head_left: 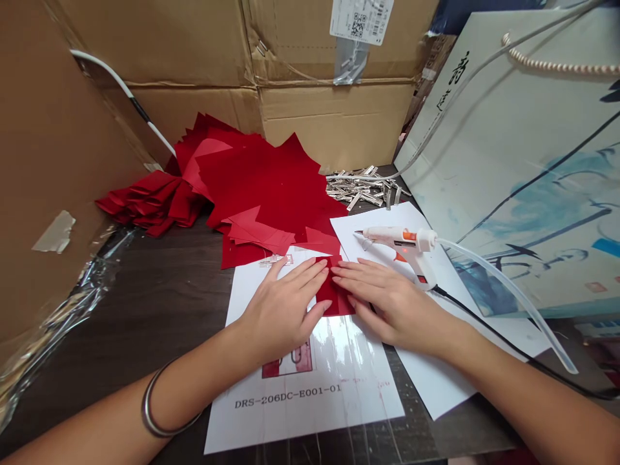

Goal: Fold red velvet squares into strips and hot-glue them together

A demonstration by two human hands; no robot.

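Observation:
A small folded piece of red felt-like cloth lies on a shiny printed sheet. From the left, my left hand rests on it, fingers stretched out flat. My right hand lies on its other side, also flat and open, fingertips on the cloth. Both hands cover part of the cloth and the sheet's printed picture. A small metal clip sits by my left fingertips. Beyond my right hand, a white hot glue gun lies on a white sheet with a clear glue stick in its back.
A pile of red cloth squares spreads at the back, with folded red pieces at its left. Metal clips are heaped beside it. Cardboard walls the back and left; a large paper bag stands right. Cables run across.

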